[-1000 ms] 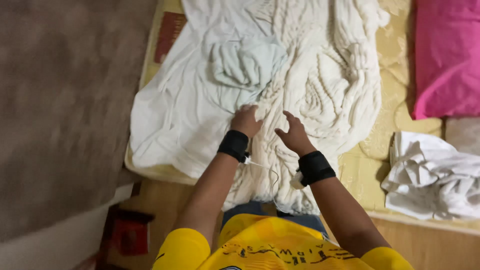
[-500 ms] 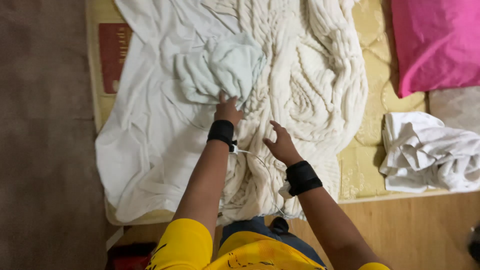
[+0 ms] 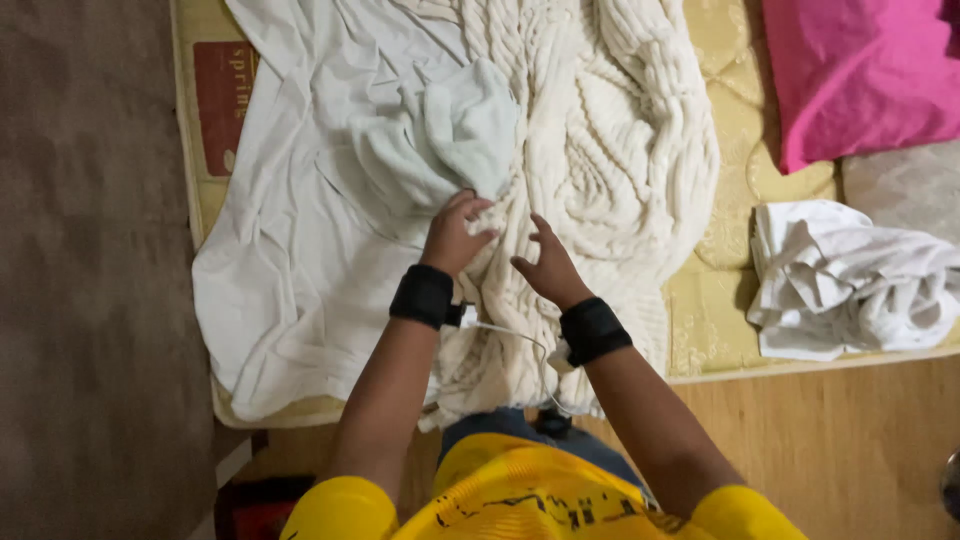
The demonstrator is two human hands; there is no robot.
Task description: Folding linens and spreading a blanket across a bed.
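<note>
— What have your hands got right now?

— Your left hand (image 3: 455, 232) is pinched shut on the lower edge of the pale green towel (image 3: 450, 140), which lies bunched on top of the bedding in the middle of the mattress. Your right hand (image 3: 545, 265) is open, fingers spread, resting on the cream knitted blanket (image 3: 610, 150) just beside the towel.

— And around them?

— A white sheet (image 3: 290, 260) spreads out to the left under the towel, all of it on the yellow mattress (image 3: 715, 320). A crumpled white cloth (image 3: 850, 280) sits well apart at the right edge, below a pink pillow (image 3: 860, 70).
</note>
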